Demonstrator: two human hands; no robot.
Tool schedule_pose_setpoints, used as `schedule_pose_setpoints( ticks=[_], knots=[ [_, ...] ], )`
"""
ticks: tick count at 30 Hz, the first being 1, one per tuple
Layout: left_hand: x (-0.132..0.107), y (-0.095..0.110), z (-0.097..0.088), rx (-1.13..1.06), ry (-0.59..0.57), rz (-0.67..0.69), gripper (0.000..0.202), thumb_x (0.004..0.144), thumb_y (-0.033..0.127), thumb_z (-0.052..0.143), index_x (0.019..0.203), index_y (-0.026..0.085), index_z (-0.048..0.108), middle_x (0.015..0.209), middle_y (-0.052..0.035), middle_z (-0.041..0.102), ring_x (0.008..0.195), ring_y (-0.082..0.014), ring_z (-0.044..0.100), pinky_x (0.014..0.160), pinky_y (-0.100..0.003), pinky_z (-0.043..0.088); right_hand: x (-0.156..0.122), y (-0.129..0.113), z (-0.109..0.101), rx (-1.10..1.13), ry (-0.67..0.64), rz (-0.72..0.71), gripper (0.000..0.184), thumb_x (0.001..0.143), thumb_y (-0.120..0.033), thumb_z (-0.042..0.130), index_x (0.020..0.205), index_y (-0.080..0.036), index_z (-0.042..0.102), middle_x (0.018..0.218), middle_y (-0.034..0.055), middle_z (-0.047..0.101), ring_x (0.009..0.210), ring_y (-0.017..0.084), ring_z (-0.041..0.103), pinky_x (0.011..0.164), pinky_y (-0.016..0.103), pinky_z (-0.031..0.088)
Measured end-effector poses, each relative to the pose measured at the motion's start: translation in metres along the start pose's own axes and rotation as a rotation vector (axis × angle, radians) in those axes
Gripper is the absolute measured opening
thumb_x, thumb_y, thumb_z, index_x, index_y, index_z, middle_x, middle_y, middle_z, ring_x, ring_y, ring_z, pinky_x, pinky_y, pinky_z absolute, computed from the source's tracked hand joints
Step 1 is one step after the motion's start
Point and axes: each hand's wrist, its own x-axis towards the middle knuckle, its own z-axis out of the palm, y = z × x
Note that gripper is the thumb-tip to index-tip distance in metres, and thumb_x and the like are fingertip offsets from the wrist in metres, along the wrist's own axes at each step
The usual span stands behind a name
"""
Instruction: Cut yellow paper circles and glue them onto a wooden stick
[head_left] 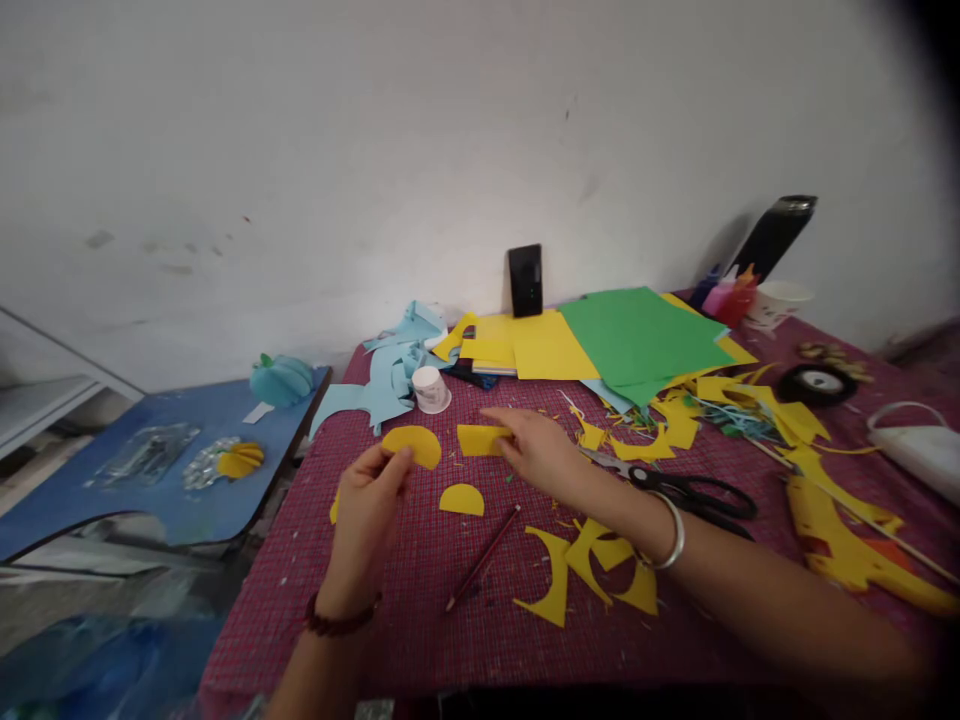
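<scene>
Pinched between thumb and fingers of my left hand (373, 492) is a rounded yellow paper piece (417, 445), held a little above the cloth. My right hand (536, 450) grips the end of a small yellow paper strip (477, 439) that points left. Between and below the hands lies a yellow paper half circle (462, 499). Another bit of yellow paper (334, 508) shows partly behind my left hand. A dark red pencil (484, 558) rests slantwise in front. Black-handled scissors (686, 490) lie beyond my right wrist, partly hidden by the forearm.
Yellow offcuts (553, 580) are scattered at the front. A white paper cup (430, 389) stands near blue paper scraps (390, 380). Green sheets (649, 335), a phone (526, 280) and a dark flask (772, 238) are at the back. A yellow glue gun (840, 530) lies right.
</scene>
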Motion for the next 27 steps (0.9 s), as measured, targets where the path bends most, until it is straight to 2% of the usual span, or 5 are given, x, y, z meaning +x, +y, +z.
schedule_pose_setpoints(
  ticks=[6, 14, 18, 22, 27],
  knots=[
    [-0.028, 0.010, 0.047, -0.544, -0.295, -0.438, 0.026, 0.058, 0.016, 0.081, 0.080, 0.016, 0.066, 0.075, -0.0020, 0.071, 0.066, -0.0144, 0.065, 0.058, -0.024, 0.052, -0.025, 0.006, -0.025, 0.002, 0.295, -0.110, 0.018, 0.077, -0.004, 0.054, 0.081, -0.019, 0.061, 0.086, 0.0045, 0.064, 0.086, 0.020, 0.057, 0.076, 0.035, 0.040],
    [-0.040, 0.009, 0.088, -0.641, -0.442, -0.577, 0.017, 0.065, 0.012, 0.076, 0.081, 0.016, 0.070, 0.089, -0.0046, 0.073, 0.083, -0.0175, 0.069, 0.081, -0.031, 0.055, -0.052, 0.016, -0.051, -0.160, 0.401, -0.173, 0.018, 0.080, -0.007, 0.054, 0.084, -0.022, 0.063, 0.097, 0.0043, 0.063, 0.091, 0.021, 0.055, 0.081, 0.039, 0.035],
    [-0.036, 0.008, 0.100, -0.530, -0.453, -0.417, 0.020, 0.064, 0.017, 0.078, 0.083, 0.014, 0.072, 0.085, -0.0041, 0.073, 0.070, -0.0121, 0.066, 0.068, -0.023, 0.054, -0.058, 0.014, -0.059, -0.018, 0.307, -0.123, 0.025, 0.083, -0.009, 0.050, 0.098, -0.024, 0.062, 0.114, 0.0072, 0.061, 0.106, 0.024, 0.053, 0.091, 0.043, 0.036],
    [-0.031, 0.002, 0.104, -0.302, -0.350, -0.159, 0.017, 0.066, 0.023, 0.077, 0.080, 0.015, 0.073, 0.079, -0.0025, 0.072, 0.067, -0.0116, 0.063, 0.066, -0.022, 0.051, -0.058, 0.018, -0.067, 0.546, 0.203, 0.296, 0.032, 0.087, -0.021, 0.046, 0.119, -0.019, 0.050, 0.109, 0.0121, 0.062, 0.099, 0.022, 0.059, 0.085, 0.039, 0.046],
    [-0.032, -0.016, 0.108, -0.148, -0.427, -0.078, 0.018, 0.075, 0.031, 0.069, 0.084, 0.016, 0.073, 0.080, -0.0038, 0.071, 0.075, -0.0163, 0.061, 0.072, -0.027, 0.049, -0.051, 0.025, -0.059, 0.962, -0.071, 0.540, 0.015, 0.083, -0.031, 0.056, 0.083, -0.017, 0.058, 0.071, 0.0016, 0.062, 0.063, 0.013, 0.057, 0.063, 0.027, 0.046]
  ],
)
